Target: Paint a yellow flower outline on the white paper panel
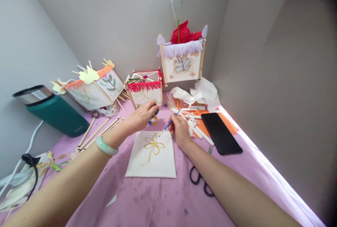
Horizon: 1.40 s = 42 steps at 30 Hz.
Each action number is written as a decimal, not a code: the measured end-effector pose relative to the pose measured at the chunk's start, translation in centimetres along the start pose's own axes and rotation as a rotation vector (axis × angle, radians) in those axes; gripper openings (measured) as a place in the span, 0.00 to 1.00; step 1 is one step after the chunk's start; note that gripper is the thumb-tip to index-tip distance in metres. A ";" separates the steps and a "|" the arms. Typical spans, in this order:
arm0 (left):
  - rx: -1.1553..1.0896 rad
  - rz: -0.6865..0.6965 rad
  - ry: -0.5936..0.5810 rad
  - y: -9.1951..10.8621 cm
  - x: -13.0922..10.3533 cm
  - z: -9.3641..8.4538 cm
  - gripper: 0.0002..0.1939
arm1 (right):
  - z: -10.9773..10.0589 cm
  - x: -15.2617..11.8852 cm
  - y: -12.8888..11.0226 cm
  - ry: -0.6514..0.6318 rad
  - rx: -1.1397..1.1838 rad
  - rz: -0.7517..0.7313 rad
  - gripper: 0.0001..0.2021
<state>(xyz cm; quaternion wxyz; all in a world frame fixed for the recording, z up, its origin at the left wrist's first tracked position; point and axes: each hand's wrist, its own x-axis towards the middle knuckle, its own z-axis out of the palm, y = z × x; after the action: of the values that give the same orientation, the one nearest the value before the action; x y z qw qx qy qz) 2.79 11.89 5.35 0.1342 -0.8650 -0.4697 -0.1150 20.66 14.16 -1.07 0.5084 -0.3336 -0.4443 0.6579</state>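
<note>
A white square panel (158,163) lies on the pink cloth, with a yellow flower and curved stem painted on it. My right hand (179,128) is closed around a thin blue paintbrush (168,124), its tip over the panel's upper edge near the flower. Beyond the panel, my left hand (143,115) is closed on a small dark round container (155,111), mostly hidden by the fingers. Small blue and yellow paint pots (153,123) sit just below that container.
Decorated lanterns (183,66) stand at the back. A teal tumbler (56,114) leans at the left, near wooden sticks (98,132). To the right lie a black phone (221,134), black-handled scissors (195,176), white strips and orange paper (229,123).
</note>
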 end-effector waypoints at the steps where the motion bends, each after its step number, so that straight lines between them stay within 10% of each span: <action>1: 0.017 0.003 -0.009 0.2 0.1 0.0 0.24 | 0.0 0.0 0.0 0.003 0.002 0.001 0.16; 42: 0.222 0.063 -0.073 1.0 -0.8 1.5 0.19 | -0.1 0.2 -0.1 -0.009 0.009 -0.017 0.15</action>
<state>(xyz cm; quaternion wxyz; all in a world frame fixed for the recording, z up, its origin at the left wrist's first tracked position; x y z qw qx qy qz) 3.28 11.24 3.56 0.2155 -0.8626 -0.4569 -0.0265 20.71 14.37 -1.01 0.5136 -0.3245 -0.4462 0.6571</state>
